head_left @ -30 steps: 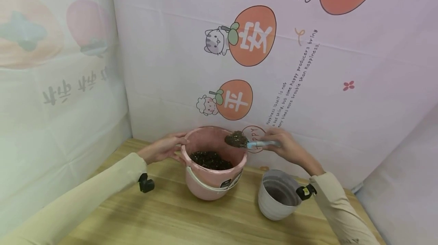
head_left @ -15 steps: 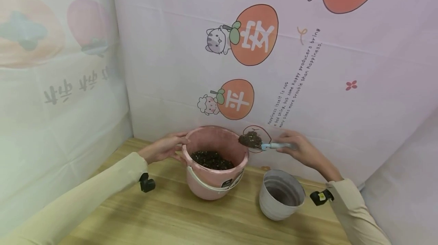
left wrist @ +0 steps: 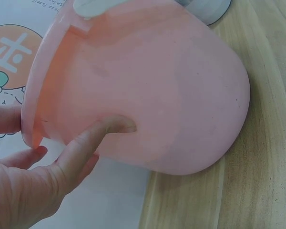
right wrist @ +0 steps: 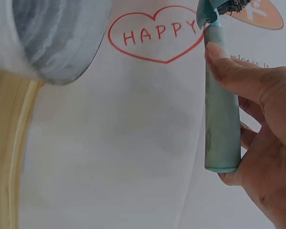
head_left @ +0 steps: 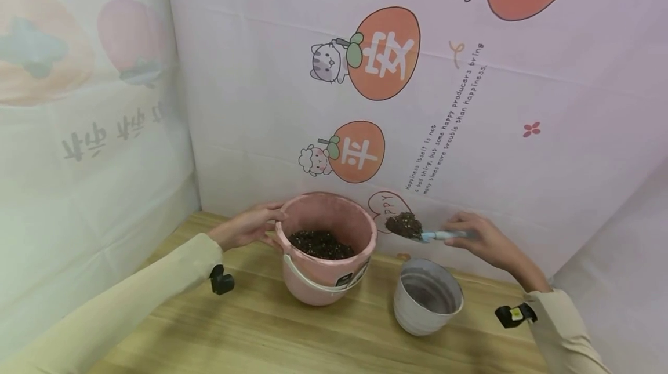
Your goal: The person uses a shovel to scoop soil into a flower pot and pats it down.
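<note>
A pink bucket with dark soil inside stands on the table. My left hand grips its left rim; in the left wrist view the thumb lies against the outer wall and fingers reach over the rim. My right hand holds a light blue trowel by its handle. A heap of soil sits on the trowel's blade, above and behind a grey-white plant pot. Some dark residue shows inside the pot.
The wooden table carries the bucket and, to its right, the pot. A printed cloth wall rises right behind them, with more cloth at both sides. The bucket's white handle hangs down in front.
My right hand has moved right and slightly down with the loaded trowel, from over the bucket's rim to near the pot. My left hand has stayed on the bucket.
</note>
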